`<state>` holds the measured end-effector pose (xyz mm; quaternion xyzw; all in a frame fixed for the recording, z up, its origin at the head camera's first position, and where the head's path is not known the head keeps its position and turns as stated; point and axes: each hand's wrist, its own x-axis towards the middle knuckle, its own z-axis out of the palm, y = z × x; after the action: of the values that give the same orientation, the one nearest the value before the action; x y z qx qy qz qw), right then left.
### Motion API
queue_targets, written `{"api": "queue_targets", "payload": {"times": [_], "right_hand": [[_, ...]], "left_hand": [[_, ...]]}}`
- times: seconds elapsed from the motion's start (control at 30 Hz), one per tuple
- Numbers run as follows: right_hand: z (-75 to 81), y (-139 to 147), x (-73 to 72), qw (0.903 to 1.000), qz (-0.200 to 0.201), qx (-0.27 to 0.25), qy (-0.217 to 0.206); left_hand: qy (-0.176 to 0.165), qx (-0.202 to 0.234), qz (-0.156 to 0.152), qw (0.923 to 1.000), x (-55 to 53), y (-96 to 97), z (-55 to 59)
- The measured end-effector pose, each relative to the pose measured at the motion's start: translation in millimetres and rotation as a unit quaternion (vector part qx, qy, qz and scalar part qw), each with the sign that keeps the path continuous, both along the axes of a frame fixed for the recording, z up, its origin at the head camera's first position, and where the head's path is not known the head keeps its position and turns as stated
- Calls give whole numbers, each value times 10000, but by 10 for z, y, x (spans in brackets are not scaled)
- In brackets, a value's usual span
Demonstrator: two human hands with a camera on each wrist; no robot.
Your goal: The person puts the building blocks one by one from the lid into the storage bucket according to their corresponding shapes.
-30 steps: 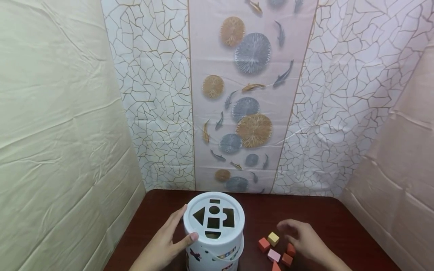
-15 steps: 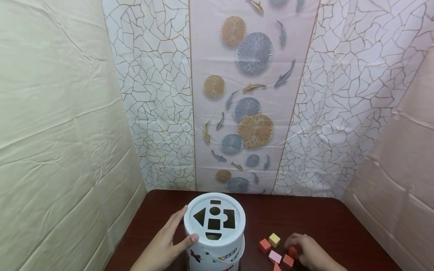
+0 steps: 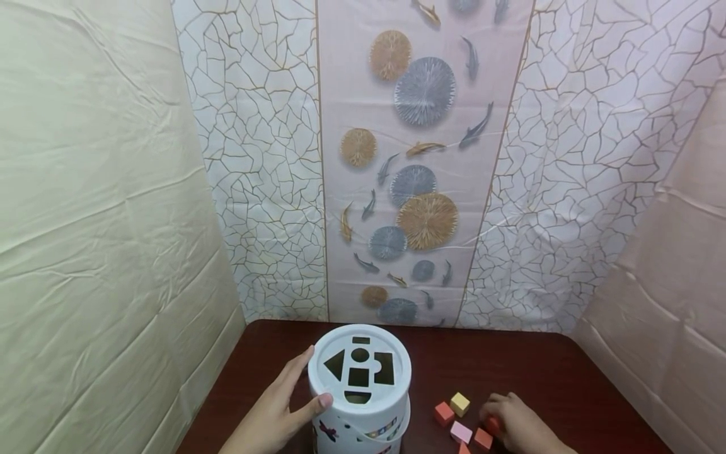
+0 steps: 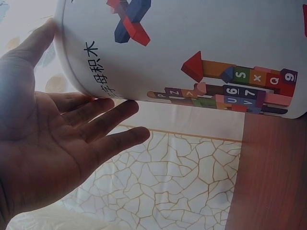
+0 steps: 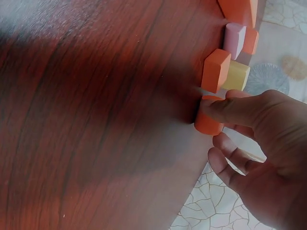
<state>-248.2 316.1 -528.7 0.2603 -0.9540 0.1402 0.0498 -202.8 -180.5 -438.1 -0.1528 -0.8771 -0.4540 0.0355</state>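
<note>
While my left hand [image 3: 275, 407], fingers apart, braces the shape-sorter bucket [image 3: 357, 422], likely to steady it, my right hand [image 3: 522, 422] pinches an orange cylinder [image 5: 209, 123] nearer the tabletop's right edge [image 3: 615, 384].

Dark wooden table [image 3: 471, 356], fish-patterned backdrop [image 3: 408, 164], cream drape at left [image 3: 108, 214]

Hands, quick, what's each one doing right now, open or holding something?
Left hand: open, touching the bucket.
Right hand: closed, pinching the round orange block.
</note>
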Motion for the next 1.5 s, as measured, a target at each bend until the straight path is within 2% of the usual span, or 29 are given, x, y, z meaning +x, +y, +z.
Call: {"api": "queue_targets", "payload": {"times": [0.17,0.3,0.4,0.5,0.67,0.87,1.03,1.3,1.5], "right_hand": [[0,-27,-18,9992,-215,338,-87],[7,-42,-43,9963,-637,367,-454],[22,-38,-47,9951,-763,442,-450],[47,-35,-23,9969,-643,433,-122],[120,-65,27,9967,-398,-57,699],[238,-156,64,9811,132,-850,1735],[407,-266,104,9745,253,-1312,1803],[718,-492,135,9738,90,-1440,1756],[990,-715,188,9685,214,-1695,1811]], "left_hand": [[67,28,-38,10000,0,-1,-1],[80,26,-38,10000,4,-3,-2],[43,10,-22,10000,3,-2,-7],[-5,7,-7,10000,1,-2,-12],[-9,11,-6,10000,4,-5,-12],[-55,27,-13,10000,8,-6,-15],[14,-22,-17,10000,7,-10,-19],[49,-56,-41,10000,-1,-11,-16],[121,-93,-24,9999,-1,-17,3]]}}
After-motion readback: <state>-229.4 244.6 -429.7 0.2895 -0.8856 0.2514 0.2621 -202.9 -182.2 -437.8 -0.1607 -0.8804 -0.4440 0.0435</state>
